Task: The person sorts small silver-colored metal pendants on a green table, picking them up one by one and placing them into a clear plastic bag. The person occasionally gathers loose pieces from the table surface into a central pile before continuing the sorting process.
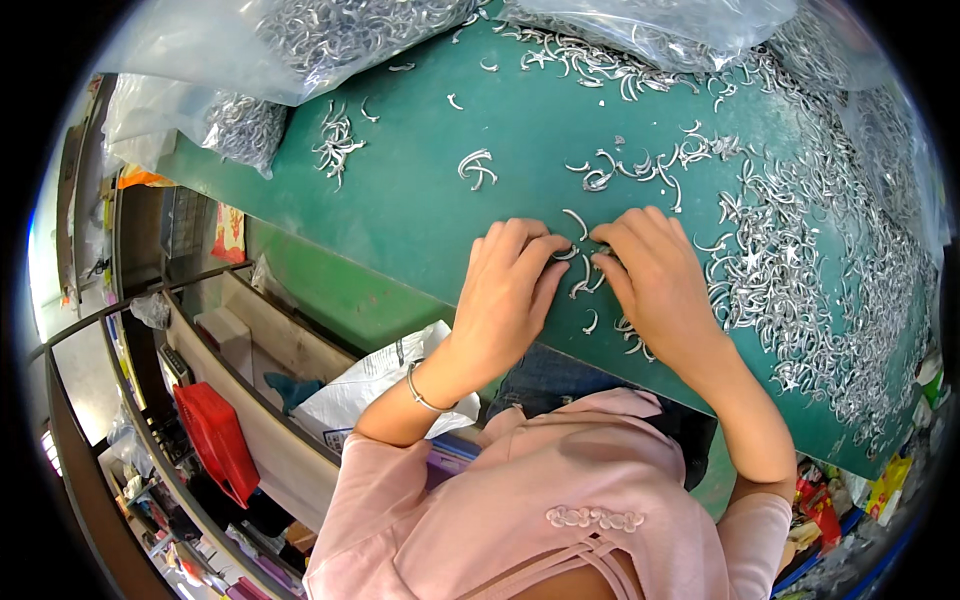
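Both of my hands work close together over the green table. My left hand [512,275] pinches a small curved silver metal piece [566,254] between thumb and fingertips. Facing it, my right hand [652,280] is closed in a pinch; what its fingertips hold is too small to make out. Between the hands lie loose curved pieces [583,283], and one more curved piece [575,222] rests just beyond the fingertips. A few others lie beside and partly under my right hand.
A large spread of silver pieces [800,280] covers the table's right side. Clear plastic bags [330,40] full of them stand along the far edge. Small clusters [338,145] lie farther left. Left of the table are a red plastic basket [215,440] and a white sack [370,385].
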